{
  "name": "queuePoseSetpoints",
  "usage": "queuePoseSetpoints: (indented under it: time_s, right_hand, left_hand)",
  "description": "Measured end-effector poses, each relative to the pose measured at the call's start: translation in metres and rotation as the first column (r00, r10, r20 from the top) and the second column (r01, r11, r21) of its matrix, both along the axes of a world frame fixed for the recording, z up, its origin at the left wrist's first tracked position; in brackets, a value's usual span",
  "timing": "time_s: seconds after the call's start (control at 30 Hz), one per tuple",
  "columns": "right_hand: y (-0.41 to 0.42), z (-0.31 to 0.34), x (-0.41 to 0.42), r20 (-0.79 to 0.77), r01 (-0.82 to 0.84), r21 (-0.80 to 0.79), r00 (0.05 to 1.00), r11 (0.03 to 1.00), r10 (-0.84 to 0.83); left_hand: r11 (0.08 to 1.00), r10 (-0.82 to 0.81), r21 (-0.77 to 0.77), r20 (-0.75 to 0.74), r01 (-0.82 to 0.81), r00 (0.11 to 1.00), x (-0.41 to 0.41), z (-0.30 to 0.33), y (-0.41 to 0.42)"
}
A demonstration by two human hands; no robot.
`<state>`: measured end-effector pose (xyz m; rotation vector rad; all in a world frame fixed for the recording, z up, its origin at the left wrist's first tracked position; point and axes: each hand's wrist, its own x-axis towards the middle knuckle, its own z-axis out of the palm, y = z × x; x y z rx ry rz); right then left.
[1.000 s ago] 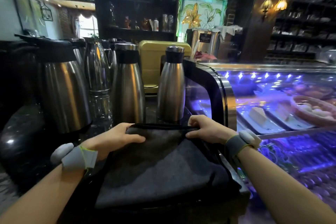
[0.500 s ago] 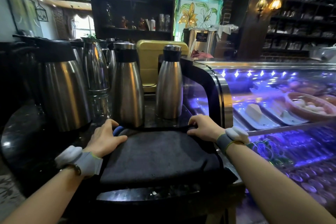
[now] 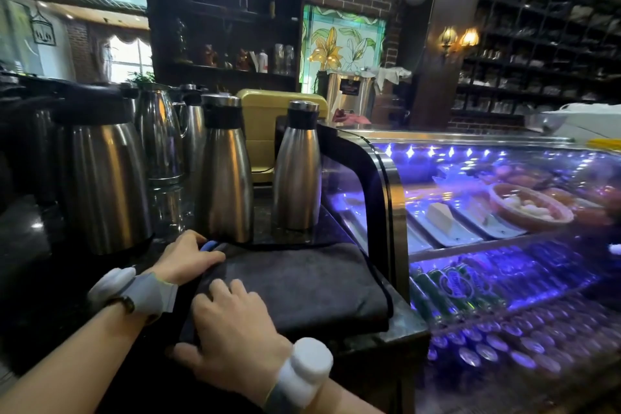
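Observation:
A folded dark grey cloth (image 3: 302, 282) lies on the dark counter (image 3: 400, 329) in front of me. My left hand (image 3: 184, 259) rests on the cloth's far left corner, its fingers curled over the edge beside a small blue tab (image 3: 206, 245). My right hand (image 3: 232, 333) lies flat on the near left part of the cloth, fingers spread and pressing down. Both wrists wear grey bands with white pods.
Several steel thermos jugs stand just behind the cloth: a large one (image 3: 104, 178), a middle one (image 3: 225, 175) and a slim one (image 3: 297, 168). A lit glass display case (image 3: 487, 212) with plates and cans borders the cloth on the right. A yellow box (image 3: 265, 131) sits behind.
My right hand has left the cloth's far right corner and come across to its near left part. The left hand stays at the far left corner. The camera moved closer.

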<state>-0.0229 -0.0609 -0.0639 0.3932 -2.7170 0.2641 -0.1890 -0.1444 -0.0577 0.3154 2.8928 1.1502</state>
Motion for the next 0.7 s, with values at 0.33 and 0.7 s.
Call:
queuePoseSetpoints:
  time_s: [0.33, 0.7]
  right_hand:
    - [0.002, 0.009, -0.003, 0.0, 0.11, -0.27, 0.993, 0.957, -0.114]
    - [0.074, 0.028, 0.017, -0.165, 0.221, -0.622, 0.901, 0.751, -0.402]
  left_hand:
    - [0.983, 0.014, 0.185, -0.064, -0.002, 0.998, 0.007, 0.01, -0.002]
    - [0.739, -0.258, 0.671, 0.2, 0.059, 0.945, 0.029, 0.068, 0.072]
